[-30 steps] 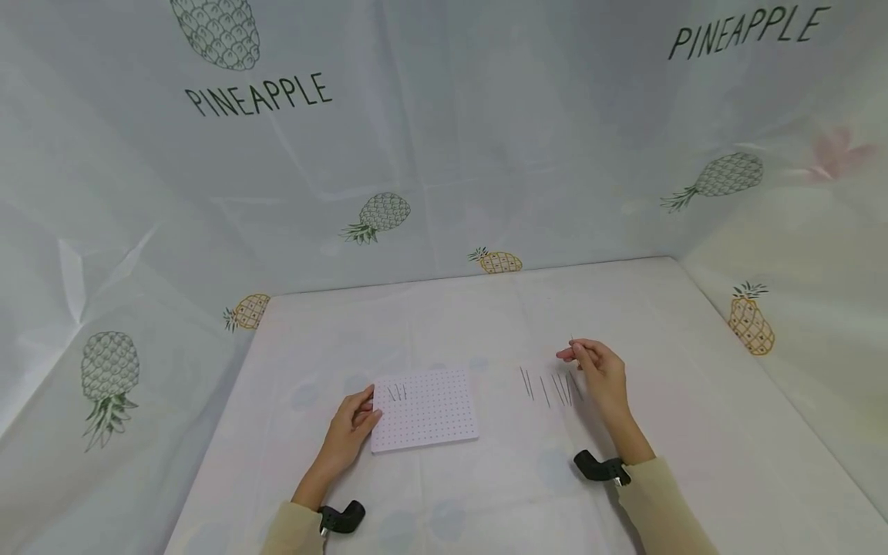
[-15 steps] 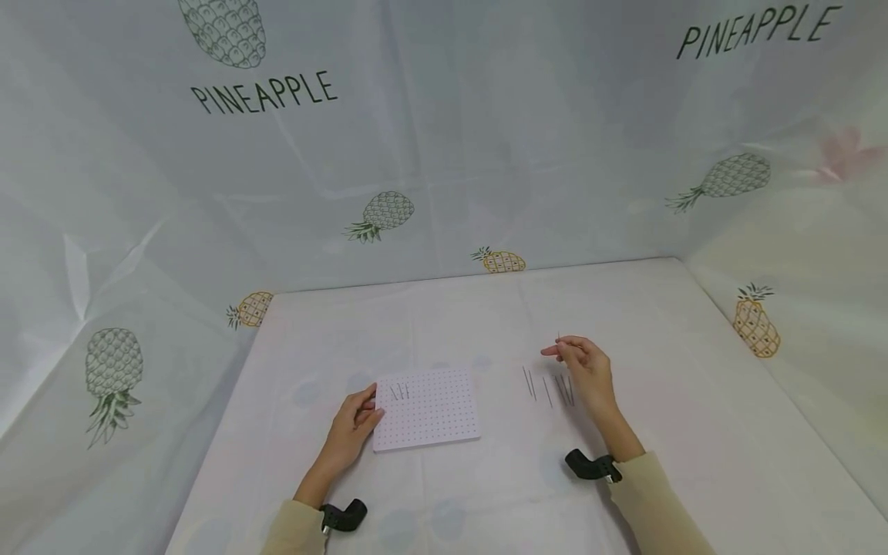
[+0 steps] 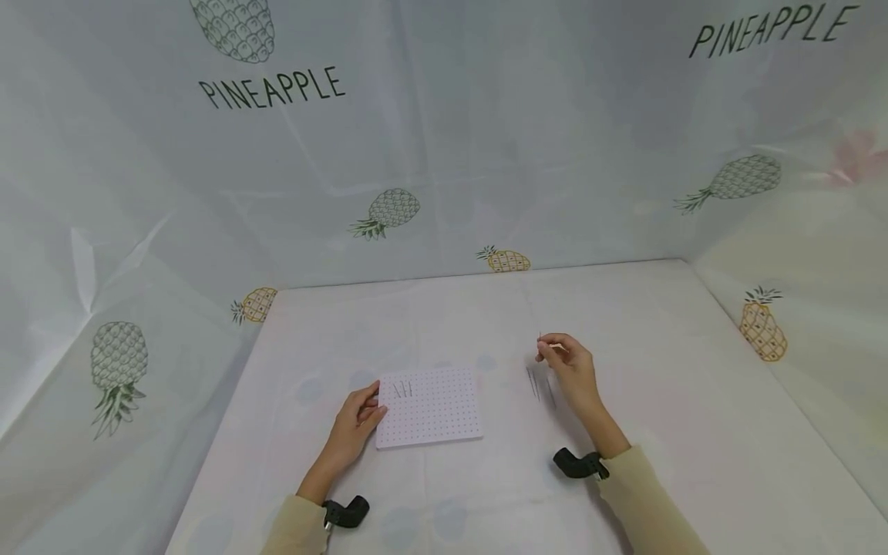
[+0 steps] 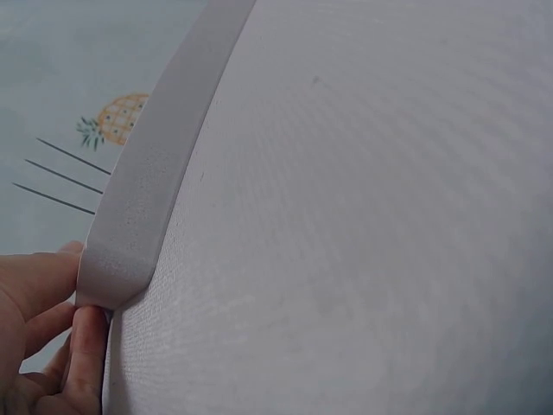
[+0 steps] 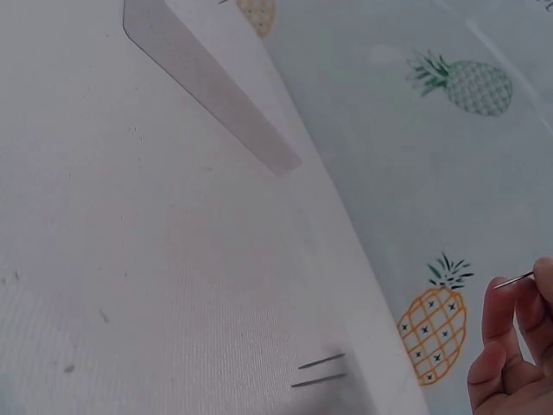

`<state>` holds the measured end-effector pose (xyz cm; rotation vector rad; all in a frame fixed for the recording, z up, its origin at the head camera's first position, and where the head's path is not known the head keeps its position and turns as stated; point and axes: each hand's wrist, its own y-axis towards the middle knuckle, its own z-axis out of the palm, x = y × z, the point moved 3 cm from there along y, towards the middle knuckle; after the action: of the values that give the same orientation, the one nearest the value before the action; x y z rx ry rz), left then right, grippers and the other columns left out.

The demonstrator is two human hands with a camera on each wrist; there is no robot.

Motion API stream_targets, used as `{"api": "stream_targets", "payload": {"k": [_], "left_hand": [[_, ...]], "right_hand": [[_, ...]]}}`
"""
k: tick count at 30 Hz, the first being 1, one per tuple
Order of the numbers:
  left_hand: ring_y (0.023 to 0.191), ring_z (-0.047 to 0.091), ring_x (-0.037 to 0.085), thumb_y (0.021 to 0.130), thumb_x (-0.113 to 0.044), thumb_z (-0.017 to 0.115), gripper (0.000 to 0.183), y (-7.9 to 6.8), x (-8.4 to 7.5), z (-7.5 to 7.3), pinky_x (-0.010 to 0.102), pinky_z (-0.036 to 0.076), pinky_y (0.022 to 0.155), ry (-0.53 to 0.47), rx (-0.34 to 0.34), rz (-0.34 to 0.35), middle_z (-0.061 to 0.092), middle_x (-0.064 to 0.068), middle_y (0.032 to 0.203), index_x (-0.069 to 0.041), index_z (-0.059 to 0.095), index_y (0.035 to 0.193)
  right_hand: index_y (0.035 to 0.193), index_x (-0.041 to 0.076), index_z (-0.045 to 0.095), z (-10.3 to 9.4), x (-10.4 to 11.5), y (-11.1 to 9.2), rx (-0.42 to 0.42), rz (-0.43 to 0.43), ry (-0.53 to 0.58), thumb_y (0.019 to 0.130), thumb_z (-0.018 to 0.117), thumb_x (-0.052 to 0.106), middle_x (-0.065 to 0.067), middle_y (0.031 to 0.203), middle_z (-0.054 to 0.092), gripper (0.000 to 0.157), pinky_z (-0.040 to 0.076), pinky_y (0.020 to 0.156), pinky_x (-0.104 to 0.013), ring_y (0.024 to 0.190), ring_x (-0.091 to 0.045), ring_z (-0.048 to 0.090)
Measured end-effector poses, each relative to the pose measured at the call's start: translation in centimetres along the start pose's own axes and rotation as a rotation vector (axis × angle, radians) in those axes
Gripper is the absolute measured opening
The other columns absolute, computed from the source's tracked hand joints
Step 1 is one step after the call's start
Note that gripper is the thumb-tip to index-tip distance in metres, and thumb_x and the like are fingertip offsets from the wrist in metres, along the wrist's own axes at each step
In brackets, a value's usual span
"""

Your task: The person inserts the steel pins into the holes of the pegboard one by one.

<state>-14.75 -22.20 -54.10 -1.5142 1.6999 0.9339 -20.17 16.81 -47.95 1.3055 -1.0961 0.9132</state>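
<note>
One left hand (image 3: 351,425), I note, has thumb and fingers clamped on the left edge of the white perforated board (image 3: 433,416). Three thin rods (image 4: 64,176) project from the board's upper left: done, I judge. Further right, loose rods (image 5: 319,379) remain on the table (image 3: 458,324) (I cannot count any hidden ones). The right hand (image 3: 572,374) pinches another rod (image 5: 515,280), not yet placed.

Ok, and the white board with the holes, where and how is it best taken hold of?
Probably at the middle of its right edge, coming from the person's right. The white board has thick side walls, and that edge looks bare. The left grip already holds the left edge, and three pins stick up from the far left part, so better avoid that side.
</note>
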Motion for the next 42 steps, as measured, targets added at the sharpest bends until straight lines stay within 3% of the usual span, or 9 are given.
{"api": "stream_targets", "payload": {"k": [3, 10, 21, 33, 37, 42], "left_hand": [[0.108, 0.05, 0.021, 0.098, -0.015, 0.065, 0.056, 0.0, 0.2, 0.0, 0.022, 0.047, 0.093, 0.003, 0.003, -0.009, 0.054, 0.012, 0.125, -0.002, 0.044, 0.149], [0.109, 0.051, 0.021, 0.098, -0.018, 0.065, 0.057, 0.2, 0.5, 0.0, 0.025, 0.047, 0.094, 0.005, 0.0, -0.004, 0.054, 0.011, 0.124, -0.004, 0.044, 0.149], [0.106, 0.051, 0.02, 0.098, -0.015, 0.066, 0.056, 0.2, 0.1, -0.1, 0.026, 0.048, 0.093, 0.004, -0.005, 0.004, 0.055, 0.011, 0.122, -0.002, 0.046, 0.148], [0.104, 0.051, 0.02, 0.097, -0.012, 0.066, 0.055, 0.3, 0.2, -0.1, 0.024, 0.048, 0.091, 0.013, -0.018, 0.03, 0.055, 0.01, 0.118, -0.001, 0.047, 0.147], [0.104, 0.052, 0.02, 0.097, -0.013, 0.066, 0.055, 0.3, 0.1, -0.2, 0.026, 0.049, 0.091, 0.018, -0.019, 0.026, 0.055, 0.011, 0.119, 0.0, 0.046, 0.147], [0.105, 0.052, 0.021, 0.097, -0.014, 0.066, 0.055, 0.1, -0.1, -0.1, 0.03, 0.049, 0.092, 0.027, -0.015, 0.016, 0.055, 0.011, 0.12, 0.0, 0.046, 0.147]], "right_hand": [[0.107, -0.017, 0.063, 0.7, 0.9, -0.1, 0.027, 0.005, -0.01, 0.096, 0.062, -0.003, -0.036, 0.094, 0.061, 0.017, 0.05, 0.067, -0.021, 0.077, -0.024, 0.066], [0.108, -0.019, 0.061, 2.7, 1.2, 0.2, 0.104, -0.016, 0.032, 0.096, 0.06, -0.006, -0.026, 0.09, 0.064, 0.018, 0.052, 0.07, -0.019, 0.079, -0.022, 0.064], [0.105, -0.017, 0.061, 6.4, 2.1, 0.5, 0.212, -0.017, 0.002, 0.096, 0.061, -0.006, -0.035, 0.092, 0.062, 0.015, 0.051, 0.07, -0.018, 0.082, -0.037, 0.062], [0.104, -0.017, 0.06, 10.5, 2.6, 0.3, 0.324, -0.044, -0.003, 0.096, 0.059, -0.008, -0.033, 0.088, 0.062, 0.012, 0.055, 0.075, -0.036, 0.084, -0.049, 0.059], [0.103, -0.017, 0.059, 11.7, 1.2, 0.5, 0.353, -0.065, 0.012, 0.096, 0.058, -0.009, -0.033, 0.087, 0.062, 0.011, 0.055, 0.075, -0.047, 0.083, -0.053, 0.058], [0.102, -0.011, 0.061, 13.1, -1.0, 0.6, 0.361, -0.085, 0.013, 0.096, 0.062, -0.004, -0.026, 0.085, 0.065, 0.01, 0.054, 0.071, -0.029, 0.081, -0.048, 0.062]]}}
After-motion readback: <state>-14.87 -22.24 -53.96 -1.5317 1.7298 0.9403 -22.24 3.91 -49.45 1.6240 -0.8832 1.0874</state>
